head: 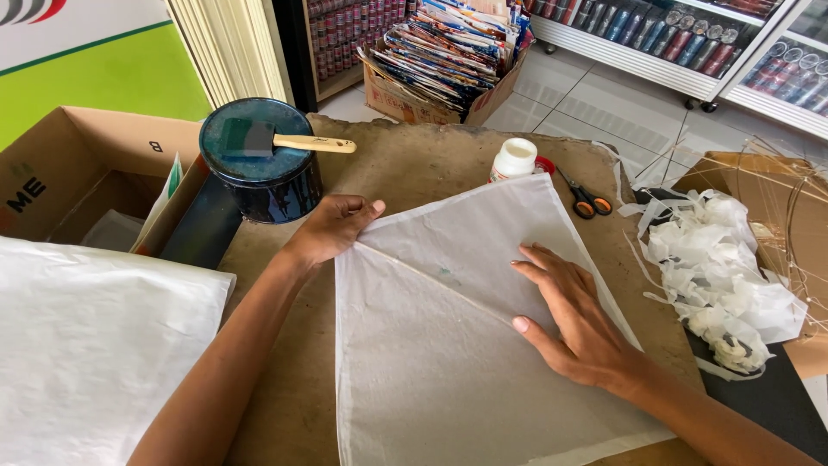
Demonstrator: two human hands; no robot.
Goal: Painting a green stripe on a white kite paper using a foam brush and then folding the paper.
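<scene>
At far left an open cardboard box (82, 160) holds pale sheets, with a white paper stack (86, 345) in front of it. Next, a dark tin (263, 177) carries a foam brush (280, 141) across its lid. The left hand (332, 229) pinches the paper kite's (457, 345) left corner, fingers curled narrow on the edge. The kite lies flat on the brown board (414, 160). Behind it stand a white bottle (514, 159) and scissors (586, 198); farther back, a carton (448, 60) brims with colourful packets. The right hand (573, 315) presses the kite, fingers spread wide. Paper scraps (720, 276) pile at right.
</scene>
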